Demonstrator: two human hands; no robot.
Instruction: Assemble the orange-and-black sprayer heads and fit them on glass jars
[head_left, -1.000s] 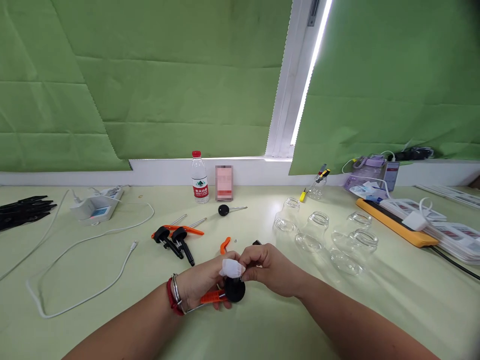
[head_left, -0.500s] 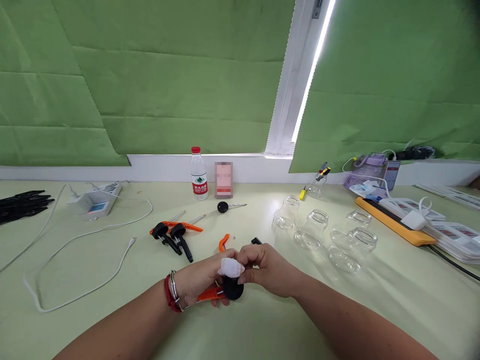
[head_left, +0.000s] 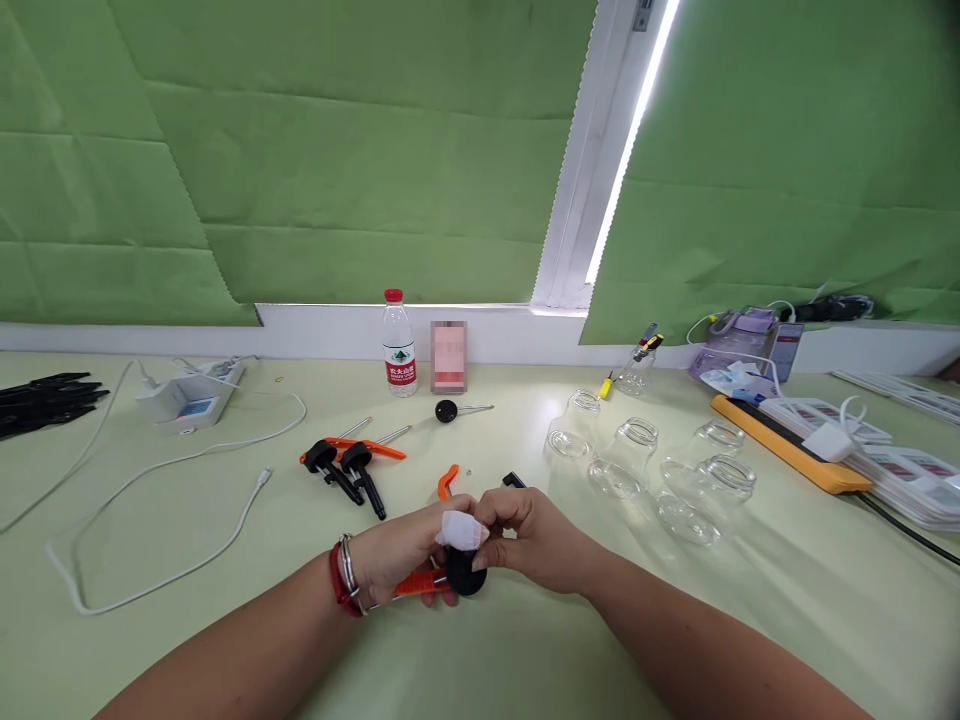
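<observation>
L hand [head_left: 409, 550] gripping black-&-orange part [head_left: 465, 572] nr counter's [head_left: 225, 640] front edge, fingers curled round it; R hand [head_left: 532, 540] pinching at its top, fingertips nearly closed.

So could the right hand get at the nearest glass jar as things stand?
Probably yes: the glass jar stands ahead and to the right of the right hand, with nothing visible between them. It is at the black round part, though, and would likely need to leave that.

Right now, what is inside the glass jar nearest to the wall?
Slim tools lean in the glass jar, one handle yellow and black; their lower ends are too blurred to tell.
</observation>
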